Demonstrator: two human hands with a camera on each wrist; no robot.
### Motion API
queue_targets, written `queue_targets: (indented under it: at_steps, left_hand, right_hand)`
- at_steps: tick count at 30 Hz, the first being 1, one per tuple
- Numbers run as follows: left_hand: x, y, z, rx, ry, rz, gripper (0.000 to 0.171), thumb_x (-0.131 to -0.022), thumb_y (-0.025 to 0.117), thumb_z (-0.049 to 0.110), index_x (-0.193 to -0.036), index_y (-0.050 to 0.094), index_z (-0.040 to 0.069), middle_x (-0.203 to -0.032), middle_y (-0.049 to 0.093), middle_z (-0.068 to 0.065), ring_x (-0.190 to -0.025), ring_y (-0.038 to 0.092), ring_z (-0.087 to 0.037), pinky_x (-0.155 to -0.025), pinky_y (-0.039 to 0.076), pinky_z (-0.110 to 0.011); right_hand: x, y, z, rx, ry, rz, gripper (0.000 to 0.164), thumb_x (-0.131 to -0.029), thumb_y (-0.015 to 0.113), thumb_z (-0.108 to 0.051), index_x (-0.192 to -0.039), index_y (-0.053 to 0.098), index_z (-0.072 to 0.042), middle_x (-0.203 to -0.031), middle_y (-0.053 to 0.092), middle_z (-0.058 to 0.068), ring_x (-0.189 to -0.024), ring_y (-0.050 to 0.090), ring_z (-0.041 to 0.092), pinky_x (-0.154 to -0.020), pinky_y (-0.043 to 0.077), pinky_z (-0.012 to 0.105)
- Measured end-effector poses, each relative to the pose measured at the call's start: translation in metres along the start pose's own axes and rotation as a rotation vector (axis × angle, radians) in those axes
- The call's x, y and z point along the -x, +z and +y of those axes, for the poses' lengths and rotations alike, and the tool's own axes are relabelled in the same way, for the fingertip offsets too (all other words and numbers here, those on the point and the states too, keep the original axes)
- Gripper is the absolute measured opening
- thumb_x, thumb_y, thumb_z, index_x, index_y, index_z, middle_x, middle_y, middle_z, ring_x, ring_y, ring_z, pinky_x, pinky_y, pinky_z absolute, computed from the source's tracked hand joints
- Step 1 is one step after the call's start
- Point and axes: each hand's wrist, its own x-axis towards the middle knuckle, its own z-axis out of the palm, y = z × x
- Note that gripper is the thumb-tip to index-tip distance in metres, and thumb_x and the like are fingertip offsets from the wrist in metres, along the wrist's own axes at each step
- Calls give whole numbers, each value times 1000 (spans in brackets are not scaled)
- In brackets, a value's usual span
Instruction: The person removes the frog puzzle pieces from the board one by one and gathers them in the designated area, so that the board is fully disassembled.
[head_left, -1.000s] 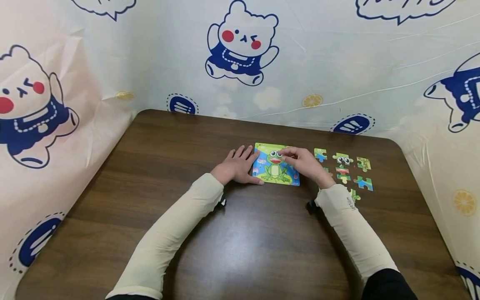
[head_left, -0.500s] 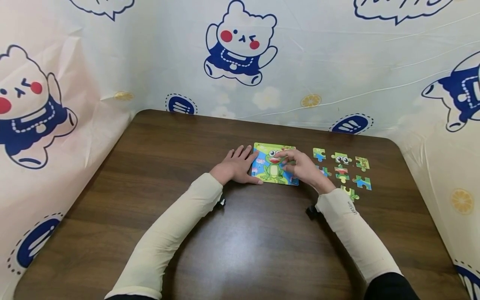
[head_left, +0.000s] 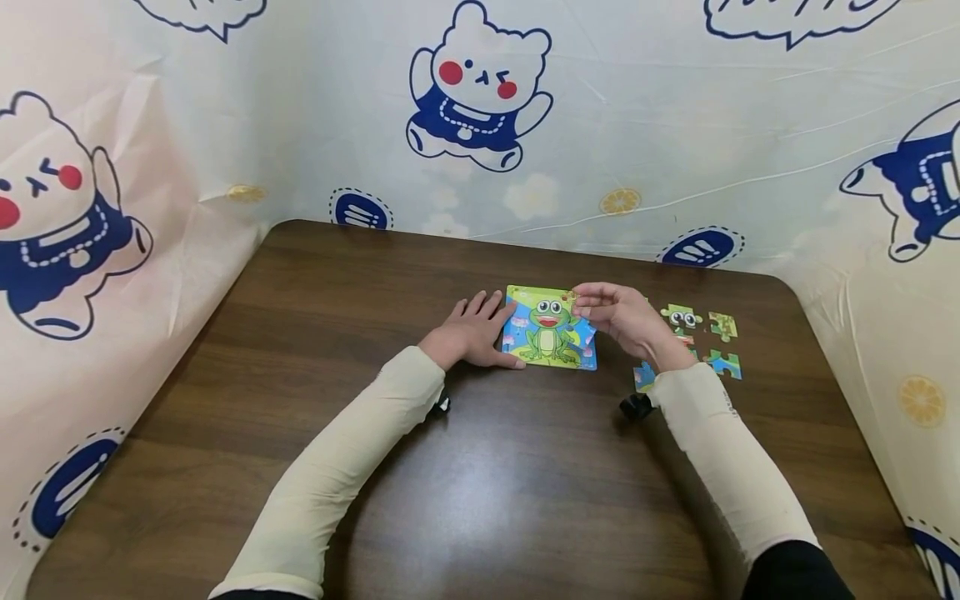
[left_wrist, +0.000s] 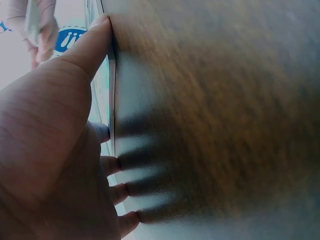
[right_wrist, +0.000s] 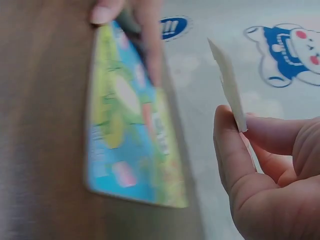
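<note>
A square frog puzzle board (head_left: 550,343) lies flat on the brown table. My left hand (head_left: 472,332) rests with spread fingers at its left edge, the thumb near the lower left corner. At the board's right side, my right hand (head_left: 626,317) pinches a thin puzzle piece (right_wrist: 227,80) between thumb and fingers. This piece is seen almost edge-on in the right wrist view, so its printed side is hard to make out. The left wrist view shows the left hand's thumb (left_wrist: 92,47) and fingertips on the tabletop.
Loose puzzle pieces lie right of the board, among them one with frog eyes (head_left: 682,317), a yellow-green one (head_left: 722,326) and a blue one (head_left: 726,364). My right hand and forearm hide others. A printed curtain (head_left: 637,125) hangs behind the table (head_left: 465,483).
My right hand has moved right from over the frog's face to the board's right side, uncovering the picture's middle. The left hand stays in place.
</note>
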Motion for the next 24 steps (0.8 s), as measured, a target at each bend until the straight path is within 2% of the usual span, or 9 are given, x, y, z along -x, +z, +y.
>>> queue_targets:
  at_steps: [4,8,11,19,24]
  left_hand:
    - [1,-1,1,0,1,-3,109,-87,54,80,-165,-1,27,-173,-7,-7,-160,-6,-32,-128,6,-55]
    - [0,-1,1,5,0,-1,109,-87,54,80,-165,0,27,-173,-6,-7,-160,-6,-32,-128,6,-55]
    - [-1,0,0,2,-4,-6,109,-87,54,79,-165,-1,27,-173,-7,-7,-160,-6,-32,-128,6,-56]
    - [1,0,0,6,-3,-4,109,-87,54,80,-165,0,27,-173,-7,-7,-160,-5,-32,-128,6,-55]
    - [1,-1,1,-2,-2,-1,109,-87,54,79,-165,1,26,-173,-6,-7,-160,-5,-32,-128,7,-55]
  right_hand:
    - [10,0,-27,-68,-44,1,39,-101,57,3,-139,54,-1,-113,69,1,-104,71,14,-87,57,20]
    - [20,2,-54,-74,-131,1,33,-99,61,1,-132,62,-5,-111,71,0,-103,71,16,-88,57,20]
    - [24,4,-66,-55,-167,-5,31,-98,63,1,-128,66,-8,-112,70,1,-102,72,15,-89,57,20]
    - [27,2,-65,22,-124,-3,35,-100,61,-2,-134,64,-9,-116,72,-2,-106,71,13,-89,57,21]
    - [30,-9,-58,35,-126,-6,39,-100,62,-5,-139,59,-9,-118,70,-4,-113,69,16,-92,55,19]
